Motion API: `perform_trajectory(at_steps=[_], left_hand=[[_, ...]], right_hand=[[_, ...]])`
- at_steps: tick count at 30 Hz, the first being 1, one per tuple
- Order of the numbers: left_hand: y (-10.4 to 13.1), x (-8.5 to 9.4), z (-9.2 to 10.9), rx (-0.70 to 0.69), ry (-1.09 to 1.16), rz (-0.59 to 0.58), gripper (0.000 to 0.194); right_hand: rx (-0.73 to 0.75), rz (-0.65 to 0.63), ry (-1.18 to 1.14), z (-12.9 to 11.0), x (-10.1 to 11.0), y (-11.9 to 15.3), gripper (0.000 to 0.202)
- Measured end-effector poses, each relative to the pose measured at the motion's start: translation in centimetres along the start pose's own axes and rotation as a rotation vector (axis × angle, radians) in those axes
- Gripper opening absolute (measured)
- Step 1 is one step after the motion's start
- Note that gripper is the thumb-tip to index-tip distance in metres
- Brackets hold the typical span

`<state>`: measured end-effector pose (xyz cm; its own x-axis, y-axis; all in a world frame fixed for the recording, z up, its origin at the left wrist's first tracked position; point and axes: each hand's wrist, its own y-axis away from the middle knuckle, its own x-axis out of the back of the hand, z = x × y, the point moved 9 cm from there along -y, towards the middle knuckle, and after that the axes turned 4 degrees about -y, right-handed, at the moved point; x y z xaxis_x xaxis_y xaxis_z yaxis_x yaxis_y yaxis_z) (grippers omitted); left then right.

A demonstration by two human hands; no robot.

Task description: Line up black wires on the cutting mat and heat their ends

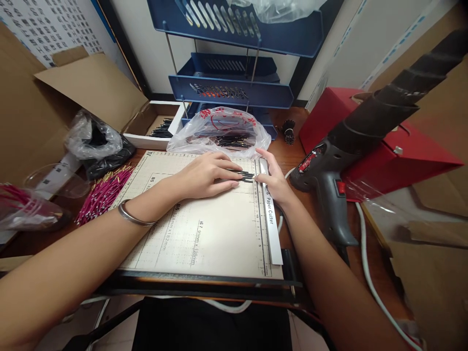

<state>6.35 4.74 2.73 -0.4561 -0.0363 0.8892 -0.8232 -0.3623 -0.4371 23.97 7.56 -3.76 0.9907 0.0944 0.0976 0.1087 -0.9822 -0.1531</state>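
A cream paper cutter board (226, 234) printed with size lines lies in front of me, a white strip marked "Paper Cutter" (271, 224) along its right side. My left hand (210, 176) rests flat on the board, fingers stretched to the right over a small bunch of thin black wire-like pieces (247, 176). Their right ends reach the ruler edge by the strip. At that edge is my right hand (274, 181), thumb at the ends of the pieces and index finger stretched apart across the top of the strip. The left parts of the pieces are hidden under my left fingers.
Behind the board sits a clear plastic bag (226, 129) with black pieces, below blue shelves (230, 90). Magenta pieces with metallic tips (106, 195) lie left. A grey heat gun (332, 180) leans by a red box (321, 114) at right, near a white cable (365, 263).
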Motion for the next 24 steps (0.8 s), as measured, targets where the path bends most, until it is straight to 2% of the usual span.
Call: perform_trajectory(at_steps=[17, 24], left_hand=[[0.0, 0.22, 0.12, 0.004, 0.024, 0.016, 0.03], [-0.06, 0.0, 0.09, 0.014, 0.008, -0.018, 0.034]], right_hand=[[0.019, 0.0, 0.016, -0.14, -0.03, -0.06, 0.087], [-0.001, 0.001, 0.026, -0.08, 0.02, 0.04, 0.087]])
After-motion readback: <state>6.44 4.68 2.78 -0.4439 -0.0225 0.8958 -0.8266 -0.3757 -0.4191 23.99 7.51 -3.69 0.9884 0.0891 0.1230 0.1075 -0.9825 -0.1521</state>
